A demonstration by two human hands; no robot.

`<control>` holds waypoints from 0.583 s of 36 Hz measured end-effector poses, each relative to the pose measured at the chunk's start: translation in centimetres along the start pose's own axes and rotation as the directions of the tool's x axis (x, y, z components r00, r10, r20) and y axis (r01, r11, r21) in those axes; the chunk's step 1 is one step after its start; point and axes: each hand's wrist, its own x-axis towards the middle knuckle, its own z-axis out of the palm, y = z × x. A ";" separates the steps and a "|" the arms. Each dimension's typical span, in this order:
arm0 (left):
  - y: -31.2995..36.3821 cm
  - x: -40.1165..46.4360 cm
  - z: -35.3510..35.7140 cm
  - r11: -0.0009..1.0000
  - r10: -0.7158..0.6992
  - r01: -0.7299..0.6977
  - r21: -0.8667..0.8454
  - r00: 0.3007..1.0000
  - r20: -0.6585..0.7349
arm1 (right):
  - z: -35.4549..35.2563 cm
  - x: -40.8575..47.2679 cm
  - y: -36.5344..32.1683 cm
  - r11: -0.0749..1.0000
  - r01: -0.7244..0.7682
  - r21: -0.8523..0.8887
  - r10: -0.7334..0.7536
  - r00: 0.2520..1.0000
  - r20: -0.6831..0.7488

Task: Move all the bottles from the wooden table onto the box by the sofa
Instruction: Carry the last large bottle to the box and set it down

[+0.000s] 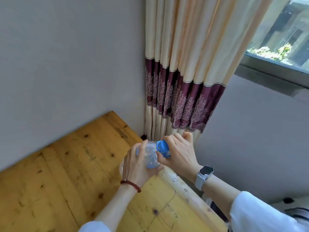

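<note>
Both white sleeves are cut off at the lower frame edge. Over the right edge of the wooden worktop (50,190), the left hand (138,166) has its fingers (143,151) wrapped around a clear bottle (151,156); its base is hidden behind that hand. The right hand (178,153) grips a blue cap (163,148); whether it tops a second bottle cannot be told. Beyond hangs a curtain (182,67), with a window (284,34) partly in frame.
</note>
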 end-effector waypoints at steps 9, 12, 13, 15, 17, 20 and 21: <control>4.8 -5.6 3.6 0.980 0.111 -0.065 -0.186 0.962 0.250 | -6.6 -9.2 2.4 0.974 -0.141 0.179 0.111 0.980 0.165; 8.8 -8.0 4.9 0.975 0.175 -0.131 -0.177 0.949 0.261 | -9.6 -12.9 3.8 0.975 -0.181 0.131 0.164 0.978 0.132; 10.1 -8.8 5.4 0.970 0.213 -0.172 -0.173 0.942 0.259 | -10.9 -14.4 4.5 0.973 -0.199 0.121 0.186 0.977 0.108; 13.1 -10.6 6.2 0.948 0.310 -0.273 -0.166 0.913 0.264 | -13.8 -17.9 5.9 0.968 -0.222 0.116 0.215 0.974 0.071; 16.3 -12.7 7.1 0.915 0.403 -0.371 -0.161 0.868 0.291 | -17.1 -22.0 7.1 0.955 -0.261 0.138 0.257 0.965 0.046; 21.3 -16.7 8.9 0.880 0.473 -0.413 -0.235 0.807 0.353 | -22.2 -28.6 7.7 0.916 -0.346 0.201 0.351 0.936 0.011; 23.3 -18.2 9.4 0.872 0.485 -0.404 -0.275 0.787 0.381 | -23.9 -30.8 7.8 0.906 -0.373 0.202 0.381 0.925 -0.001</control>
